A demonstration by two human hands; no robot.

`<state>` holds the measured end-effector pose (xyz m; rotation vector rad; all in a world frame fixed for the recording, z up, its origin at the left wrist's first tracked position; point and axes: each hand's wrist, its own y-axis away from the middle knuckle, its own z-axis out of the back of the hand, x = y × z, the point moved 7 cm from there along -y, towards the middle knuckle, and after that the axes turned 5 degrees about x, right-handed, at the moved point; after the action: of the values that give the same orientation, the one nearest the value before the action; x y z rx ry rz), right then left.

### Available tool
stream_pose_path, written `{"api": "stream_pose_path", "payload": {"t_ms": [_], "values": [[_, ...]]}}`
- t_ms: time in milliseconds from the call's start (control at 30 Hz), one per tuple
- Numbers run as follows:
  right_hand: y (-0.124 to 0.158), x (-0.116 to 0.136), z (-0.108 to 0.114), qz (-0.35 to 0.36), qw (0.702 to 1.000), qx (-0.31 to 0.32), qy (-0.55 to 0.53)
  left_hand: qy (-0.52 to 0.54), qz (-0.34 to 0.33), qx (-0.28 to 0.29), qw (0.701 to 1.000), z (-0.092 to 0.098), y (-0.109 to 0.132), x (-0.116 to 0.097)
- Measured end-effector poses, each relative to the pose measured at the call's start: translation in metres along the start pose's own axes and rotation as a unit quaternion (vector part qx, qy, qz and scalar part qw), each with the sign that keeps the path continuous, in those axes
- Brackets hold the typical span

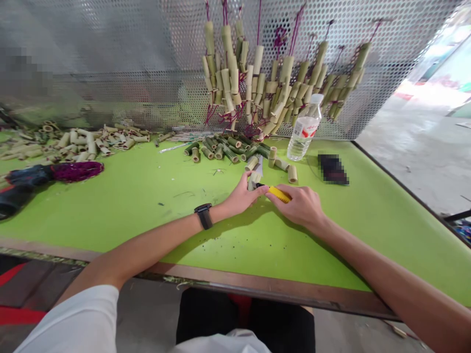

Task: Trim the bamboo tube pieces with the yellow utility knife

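Observation:
In the middle of the green table, my left hand (243, 196) grips a short pale bamboo piece (253, 180) between thumb and fingers. My right hand (300, 203) is closed around a yellow utility knife (279, 194), its dark front end meeting the bamboo beside my left thumb. Just beyond the hands lie a few pale bamboo pieces (292, 173) and a heap of dark green bamboo pieces (230, 149). Part of the bamboo piece is hidden by my fingers.
A water bottle (303, 130) stands behind my right hand, near a blurred dark object (333, 169). Strung bamboo bundles (285, 73) hang on the perforated metal panel (128, 63). Leftward are a pile of cut bamboo (88, 141), purple cord (79, 171) and a dark power tool (22, 186).

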<state>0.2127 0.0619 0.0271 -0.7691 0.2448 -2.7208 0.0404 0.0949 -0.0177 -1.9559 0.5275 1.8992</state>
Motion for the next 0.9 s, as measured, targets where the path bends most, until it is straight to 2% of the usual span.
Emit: {"api": "stream_pose_path", "payload": {"t_ms": [100,167,267,467,667,900], "values": [[-0.006,-0.020,0.009,-0.060,0.997,-0.020,-0.035,-0.013,0.010,0.004,1.000,-0.002,0.004,0.000],[-0.007,-0.034,0.022,-0.113,0.991,-0.062,-0.042,-0.022,0.013,0.014,1.000,-0.005,0.007,-0.001],[-0.005,-0.030,0.038,-0.096,0.988,-0.116,-0.015,0.013,0.026,0.020,0.999,-0.008,0.008,-0.001],[-0.001,-0.004,0.017,-0.031,0.998,-0.014,-0.049,0.065,0.001,-0.020,0.998,-0.003,0.002,-0.004],[0.001,-0.002,0.014,-0.005,1.000,0.008,-0.024,0.063,0.004,-0.035,0.997,-0.001,-0.001,-0.006],[0.001,0.000,0.009,0.000,0.999,0.033,-0.021,0.032,-0.005,-0.024,0.999,-0.004,0.003,-0.008]]}}
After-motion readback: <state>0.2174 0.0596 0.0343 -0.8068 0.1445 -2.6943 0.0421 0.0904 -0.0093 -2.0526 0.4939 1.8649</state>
